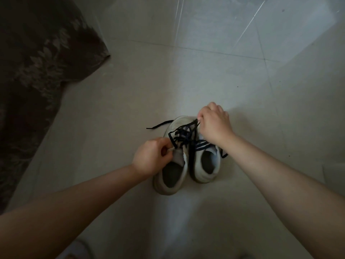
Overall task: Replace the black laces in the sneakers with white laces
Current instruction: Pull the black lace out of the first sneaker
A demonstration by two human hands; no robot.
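Spreading across the whole view, pale tiled floor (130, 101), glossy, with thin grout lines crossing at upper right. Covering the upper left corner and running down the left edge, dark patterned fabric (37, 62) with a leaf motif, lying on the tiles. Standing side by side near the centre, touching along their inner sides, heels toward the camera, left white sneaker (172, 165) and right white sneaker (206, 165), both with dark insoles showing through open collars. Curled at the left sneaker's near eyelets, left hand (151, 157), thumb and forefinger pinching the black lace (183, 133) where a loop rises at the tongue. Hovering over the toe of the right sneaker, right hand (214, 124), knuckles up, fingers bent down and pinching a black strand at the far end of the tangle; exactly which shoe that strand belongs to, hard to tell. Pulled loose over the left sneaker's tongue in crossing loops, the black lace, one free end trailing out onto the tiles to the left of the toe. Threaded in flat bars across the right sneaker, second black lace (202, 143), a tail showing just beside the shoe's right side.
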